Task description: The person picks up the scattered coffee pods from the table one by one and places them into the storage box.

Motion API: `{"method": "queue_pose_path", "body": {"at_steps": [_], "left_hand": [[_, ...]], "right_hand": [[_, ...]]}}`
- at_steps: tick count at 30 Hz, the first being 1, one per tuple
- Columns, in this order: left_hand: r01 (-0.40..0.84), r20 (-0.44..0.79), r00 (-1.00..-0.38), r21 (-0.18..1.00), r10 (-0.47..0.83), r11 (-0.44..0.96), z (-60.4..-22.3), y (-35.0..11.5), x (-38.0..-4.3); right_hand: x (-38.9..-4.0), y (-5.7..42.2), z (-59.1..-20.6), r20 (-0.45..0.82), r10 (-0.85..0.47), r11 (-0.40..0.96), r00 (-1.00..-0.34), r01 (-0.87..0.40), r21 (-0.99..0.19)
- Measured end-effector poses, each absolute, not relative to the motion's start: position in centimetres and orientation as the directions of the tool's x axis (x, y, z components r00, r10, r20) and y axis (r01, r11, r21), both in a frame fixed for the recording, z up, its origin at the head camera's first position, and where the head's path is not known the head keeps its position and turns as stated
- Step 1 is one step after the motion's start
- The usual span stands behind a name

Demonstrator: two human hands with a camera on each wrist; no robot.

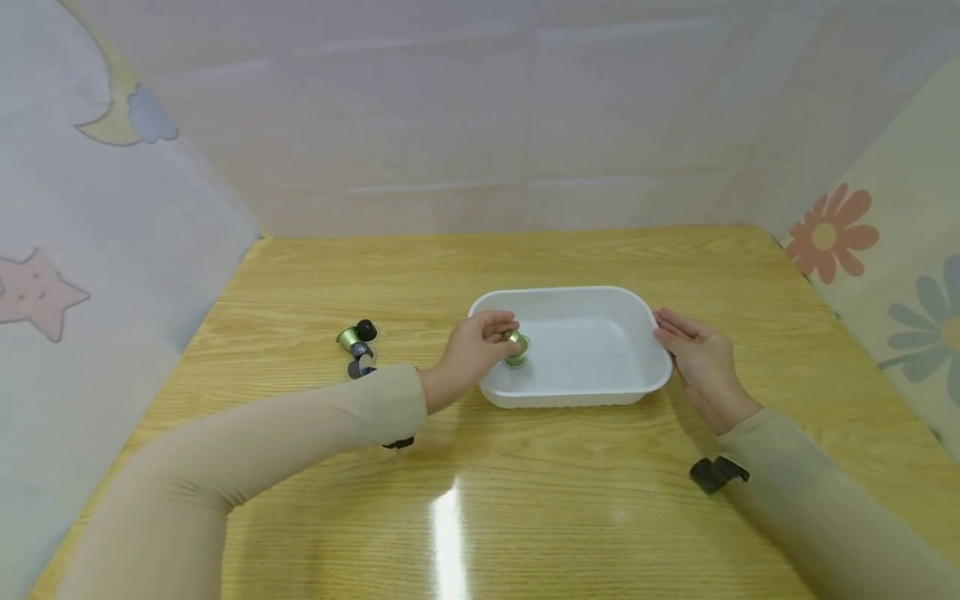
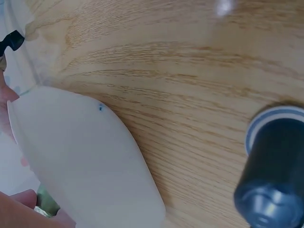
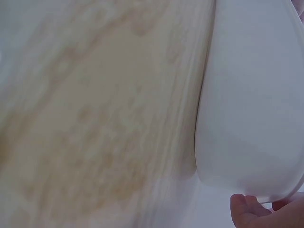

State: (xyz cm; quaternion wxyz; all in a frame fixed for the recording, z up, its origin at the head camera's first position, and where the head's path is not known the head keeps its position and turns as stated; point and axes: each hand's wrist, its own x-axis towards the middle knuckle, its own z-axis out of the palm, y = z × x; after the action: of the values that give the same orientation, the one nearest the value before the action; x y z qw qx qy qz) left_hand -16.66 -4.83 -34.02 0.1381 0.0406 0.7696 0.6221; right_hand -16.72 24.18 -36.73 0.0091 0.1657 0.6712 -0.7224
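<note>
My left hand (image 1: 480, 342) reaches over the left end of a white tray (image 1: 600, 392) and pinches a green coffee capsule (image 1: 513, 335) between thumb and fingers. More green shows just below the fingertips, inside the tray. In the left wrist view the green capsule (image 2: 46, 202) peeks out between the fingers, partly hidden by the tray's wall. At the tray's right end, my right hand (image 1: 701, 358) holds the rim, thumb on the near side; the right wrist view shows its fingers (image 3: 242, 209) at the rim.
Left of the tray, several coffee capsules lie grouped on the wooden table (image 1: 570, 500): a black one (image 1: 366, 330), a green one (image 1: 348, 338) and dark blue ones (image 1: 362, 364). One dark capsule (image 2: 270, 175) looms close in the left wrist view. Printed cloth walls surround the table.
</note>
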Motion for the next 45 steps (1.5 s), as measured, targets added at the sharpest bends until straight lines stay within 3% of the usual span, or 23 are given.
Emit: {"method": "queue_pose_path", "body": {"at_steps": [26,37,45], "left_hand": [[-0.036,-0.132,-0.930,0.962,0.343,0.271,-34.8,-3.3,-16.3],[-0.038,-0.088,-0.950,0.985,0.298,0.171,-33.9,-6.3,-16.6],[-0.062,-0.089,-0.977,0.988,0.195,0.140,-33.7,-9.5,-16.4]], "right_hand": [[-16.7,23.9,-36.6,-0.244,0.206,-0.077,-0.948,0.233,-0.970],[-16.5,23.9,-36.5,-0.243,0.197,-0.079,-0.950,0.232,-0.969],[-16.6,24.0,-36.7,-0.240,0.194,-0.092,-0.951,0.226,-0.970]]}}
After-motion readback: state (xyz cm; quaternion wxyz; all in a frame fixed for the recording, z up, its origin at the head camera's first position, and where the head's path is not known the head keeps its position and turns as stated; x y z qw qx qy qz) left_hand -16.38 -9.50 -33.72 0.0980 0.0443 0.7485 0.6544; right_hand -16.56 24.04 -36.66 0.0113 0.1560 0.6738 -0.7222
